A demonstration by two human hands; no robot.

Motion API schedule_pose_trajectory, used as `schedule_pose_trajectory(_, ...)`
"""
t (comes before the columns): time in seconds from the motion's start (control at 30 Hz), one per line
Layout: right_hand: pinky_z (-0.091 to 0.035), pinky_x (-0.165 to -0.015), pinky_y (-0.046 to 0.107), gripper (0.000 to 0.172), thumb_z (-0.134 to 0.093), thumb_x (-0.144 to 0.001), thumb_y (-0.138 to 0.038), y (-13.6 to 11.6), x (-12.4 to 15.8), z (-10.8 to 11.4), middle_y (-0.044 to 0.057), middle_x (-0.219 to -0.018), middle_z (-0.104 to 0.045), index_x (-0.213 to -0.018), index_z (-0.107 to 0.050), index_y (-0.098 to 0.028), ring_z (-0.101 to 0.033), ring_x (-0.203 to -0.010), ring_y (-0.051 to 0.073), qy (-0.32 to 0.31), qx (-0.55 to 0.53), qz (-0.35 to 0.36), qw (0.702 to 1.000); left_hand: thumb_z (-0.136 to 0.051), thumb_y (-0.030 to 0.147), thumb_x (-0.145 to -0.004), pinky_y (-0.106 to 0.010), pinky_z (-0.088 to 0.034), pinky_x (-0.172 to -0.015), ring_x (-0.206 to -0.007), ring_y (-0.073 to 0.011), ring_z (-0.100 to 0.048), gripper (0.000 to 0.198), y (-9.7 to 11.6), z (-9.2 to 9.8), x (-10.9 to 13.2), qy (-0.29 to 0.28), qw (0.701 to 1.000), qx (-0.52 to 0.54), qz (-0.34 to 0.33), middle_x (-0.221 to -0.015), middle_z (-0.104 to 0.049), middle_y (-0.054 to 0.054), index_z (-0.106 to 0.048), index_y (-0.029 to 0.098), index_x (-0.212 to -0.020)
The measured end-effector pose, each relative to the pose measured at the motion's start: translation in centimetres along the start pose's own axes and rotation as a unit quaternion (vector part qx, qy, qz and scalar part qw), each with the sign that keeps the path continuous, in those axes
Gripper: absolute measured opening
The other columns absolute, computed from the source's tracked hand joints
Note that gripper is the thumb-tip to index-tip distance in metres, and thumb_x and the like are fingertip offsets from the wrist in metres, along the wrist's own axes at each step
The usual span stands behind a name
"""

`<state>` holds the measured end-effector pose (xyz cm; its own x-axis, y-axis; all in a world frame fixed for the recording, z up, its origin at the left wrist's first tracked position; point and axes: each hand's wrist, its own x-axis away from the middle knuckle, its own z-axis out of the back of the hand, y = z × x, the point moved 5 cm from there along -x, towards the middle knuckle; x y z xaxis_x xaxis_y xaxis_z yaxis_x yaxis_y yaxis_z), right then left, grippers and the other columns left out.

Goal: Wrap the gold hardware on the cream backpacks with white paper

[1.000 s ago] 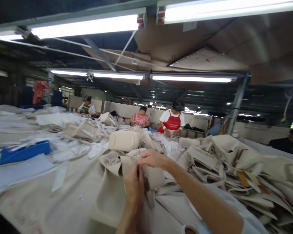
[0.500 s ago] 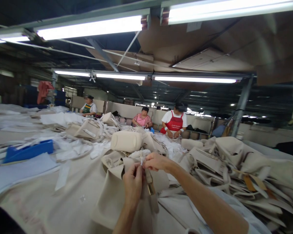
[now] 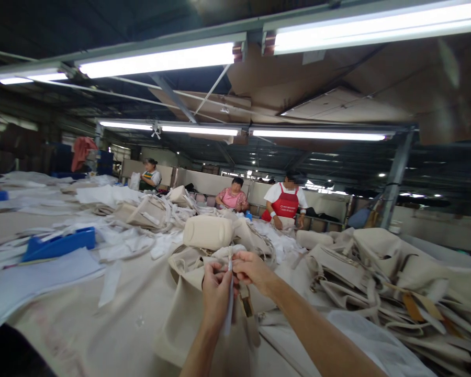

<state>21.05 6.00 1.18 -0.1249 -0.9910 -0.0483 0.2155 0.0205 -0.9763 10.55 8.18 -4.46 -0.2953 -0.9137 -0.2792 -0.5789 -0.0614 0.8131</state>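
My left hand (image 3: 216,294) and my right hand (image 3: 255,269) meet over a cream handbag (image 3: 176,324) on the table. Both are closed, with the fingertips pinched around a thin white strip (image 3: 228,314), which hangs down in front of the bag. Whether it is paper or plastic, I cannot tell. Just below my right hand, a strap with a gold-coloured metal buckle (image 3: 246,305) dangles. Behind my hands lies another cream bag (image 3: 208,232) with its rounded base showing.
A heap of cream bags (image 3: 377,262) fills the right side. To the left are a blue tray (image 3: 58,243), white sheets (image 3: 51,277) and a loose white strip (image 3: 110,283). Across the table stand a person in a red apron (image 3: 284,204) and two other people.
The white strip now hangs down long below my fingers, where only a small white bit showed before. My view has tilted slightly up and left. The red-aproned person's hands have moved apart.
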Motion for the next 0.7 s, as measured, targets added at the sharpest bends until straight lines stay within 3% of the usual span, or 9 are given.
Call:
schedule_pose_trajectory(0.13,-0.014,-0.037,0.017,0.019,-0.067,-0.065,-0.029,0.1,0.1,-0.5,-0.011,-0.05,-0.038,-0.078,-0.058,-0.017,-0.027,-0.039,0.003,-0.054,-0.074,-0.019,0.996,-0.08,0.053,-0.065,-0.019,-0.041,-0.04,-0.039,-0.0116,-0.055,0.059,-0.3,0.1,-0.1,0.001,1.0,0.003,0.009,-0.06,-0.062,0.006,-0.034,0.025,-0.089)
schedule_pose_trajectory(0.23,-0.012,-0.037,0.017,0.032,-0.075,-0.066,-0.04,0.6,-0.1,-0.6,-0.01,-0.056,-0.042,-0.081,-0.058,-0.018,-0.021,-0.039,0.001,-0.073,-0.102,-0.015,0.992,-0.081,0.054,-0.063,-0.018,-0.038,-0.039,-0.038,-0.0107,-0.053,0.062,-0.1,0.1,-0.1,-0.027,0.999,0.021,0.025,-0.059,-0.063,0.006,-0.033,0.025,-0.09)
schedule_pose_trajectory(0.33,-0.011,-0.037,0.017,0.047,-0.085,-0.058,-0.042,1.3,-0.3,-0.6,-0.006,-0.067,-0.056,-0.09,-0.06,-0.018,-0.029,-0.041,0.001,-0.083,-0.111,0.003,0.99,-0.081,0.055,-0.063,-0.018,-0.036,-0.038,-0.037,-0.01,-0.051,0.062,0.2,0.0,0.0,-0.06,0.996,0.048,0.042,-0.059,-0.064,0.005,-0.033,0.025,-0.09)
schedule_pose_trajectory(0.43,-0.012,-0.037,0.019,0.049,-0.085,-0.06,-0.046,1.7,-0.4,-0.5,-0.001,-0.076,-0.064,-0.093,-0.061,-0.018,-0.034,-0.042,0.002,-0.091,-0.108,0.023,0.99,-0.082,0.051,-0.062,-0.018,-0.038,-0.04,-0.038,-0.0106,-0.053,0.061,0.3,0.1,0.0,-0.074,0.994,0.059,0.056,-0.061,-0.066,0.003,-0.035,0.024,-0.089)
schedule_pose_trajectory(0.53,-0.012,-0.037,0.02,0.045,-0.08,-0.067,-0.049,1.9,-0.2,-0.3,-0.003,-0.068,-0.062,-0.095,-0.062,-0.019,-0.03,-0.039,0.002,-0.097,-0.099,0.037,0.99,-0.083,0.05,-0.061,-0.019,-0.039,-0.04,-0.039,-0.011,-0.054,0.059,0.4,0.3,0.0,-0.069,0.995,0.054,0.056,-0.061,-0.067,0.002,-0.037,0.024,-0.089)
schedule_pose_trajectory(0.7,-0.011,-0.037,0.019,0.046,-0.077,-0.068,-0.045,2.1,0.1,-0.1,-0.003,-0.067,-0.061,-0.103,-0.063,-0.02,-0.034,-0.039,0.003,-0.11,-0.072,0.028,0.991,-0.081,0.047,-0.062,-0.02,-0.042,-0.041,-0.04,-0.0109,-0.055,0.058,0.3,0.2,0.1,-0.061,0.995,0.06,0.058,-0.063,-0.067,0.003,-0.038,0.023,-0.093)
